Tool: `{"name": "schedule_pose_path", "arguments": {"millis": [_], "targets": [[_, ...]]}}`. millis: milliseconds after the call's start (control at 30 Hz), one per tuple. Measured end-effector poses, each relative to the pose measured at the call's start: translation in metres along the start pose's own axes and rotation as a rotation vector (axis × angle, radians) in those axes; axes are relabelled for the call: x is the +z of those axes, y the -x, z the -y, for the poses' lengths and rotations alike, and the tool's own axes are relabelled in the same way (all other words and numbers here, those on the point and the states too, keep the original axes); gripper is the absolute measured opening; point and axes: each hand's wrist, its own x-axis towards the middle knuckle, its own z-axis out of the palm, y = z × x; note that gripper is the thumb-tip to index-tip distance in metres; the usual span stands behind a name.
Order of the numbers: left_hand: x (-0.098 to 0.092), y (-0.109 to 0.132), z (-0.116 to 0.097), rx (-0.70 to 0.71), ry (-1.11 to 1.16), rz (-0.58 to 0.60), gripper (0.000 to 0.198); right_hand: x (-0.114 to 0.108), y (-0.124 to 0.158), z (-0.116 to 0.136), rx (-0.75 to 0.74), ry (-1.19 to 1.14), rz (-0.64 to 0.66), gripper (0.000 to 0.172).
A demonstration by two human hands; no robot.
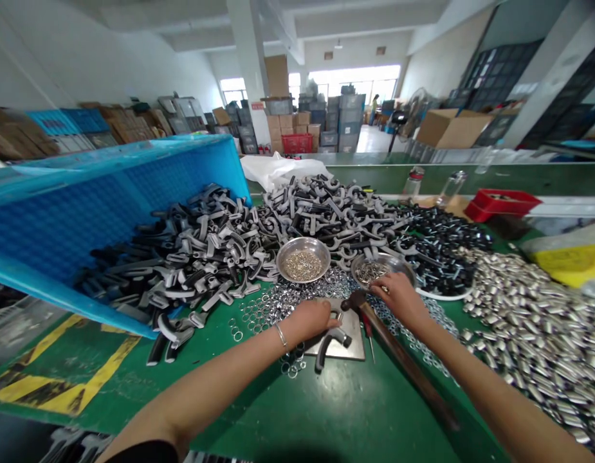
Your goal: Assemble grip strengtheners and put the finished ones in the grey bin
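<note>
My left hand (312, 319), with a bracelet on its wrist, is wrapped round a grey and black handle part (336, 341) over a flat metal plate (357, 346). My right hand (397, 294) has its fingers pinched at the near rim of the right steel bowl (407, 273), which holds small metal pieces; what the fingertips grip is too small to name. A hammer (391, 344) with a wooden handle lies between my forearms, beside a thin red-handled tool (367, 326). Behind the plate stands another steel bowl (302, 243) with tiny pieces.
A tipped blue crate (181, 161) spills grey handle parts (220, 238) leftward and behind the bowls. Metal rings (258, 312) lie around the plate. Silvery cylinders (533, 308) and black parts (439, 238) are heaped right, near a red bin (500, 204).
</note>
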Motion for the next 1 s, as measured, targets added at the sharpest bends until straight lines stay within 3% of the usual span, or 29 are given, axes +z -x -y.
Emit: {"name": "schedule_pose_path", "arguments": {"millis": [133, 267, 367, 467, 633, 800, 900, 1000], "targets": [[-0.013, -0.043, -0.021, 0.029, -0.26, 0.093, 0.02, 0.0, -0.02, -0.054, 0.099, 0.118, 0.04, 0.029], [-0.021, -0.11, -0.057, 0.145, -0.366, 0.077, 0.024, 0.018, -0.042, -0.07, 0.148, 0.177, 0.107, 0.02], [-0.008, -0.154, -0.075, 0.223, -0.39, 0.076, 0.025, 0.029, -0.054, -0.069, 0.166, 0.185, 0.129, 0.017], [0.015, -0.177, -0.076, 0.243, -0.397, 0.095, 0.024, 0.036, -0.056, -0.071, 0.17, 0.159, 0.127, 0.018], [0.036, -0.181, -0.057, 0.281, -0.319, 0.065, 0.025, 0.038, -0.056, -0.077, 0.177, 0.058, 0.046, 0.018], [0.023, -0.173, -0.049, 0.28, -0.16, -0.026, 0.018, 0.023, -0.053, -0.067, 0.259, -0.092, -0.119, 0.027], [0.006, -0.147, -0.041, 0.284, -0.039, -0.107, 0.017, 0.011, -0.03, -0.039, 0.304, -0.366, -0.152, 0.032], [-0.012, -0.098, -0.02, 0.29, 0.195, -0.232, 0.015, 0.011, 0.003, 0.004, 0.314, -0.806, 0.026, 0.032]]}}
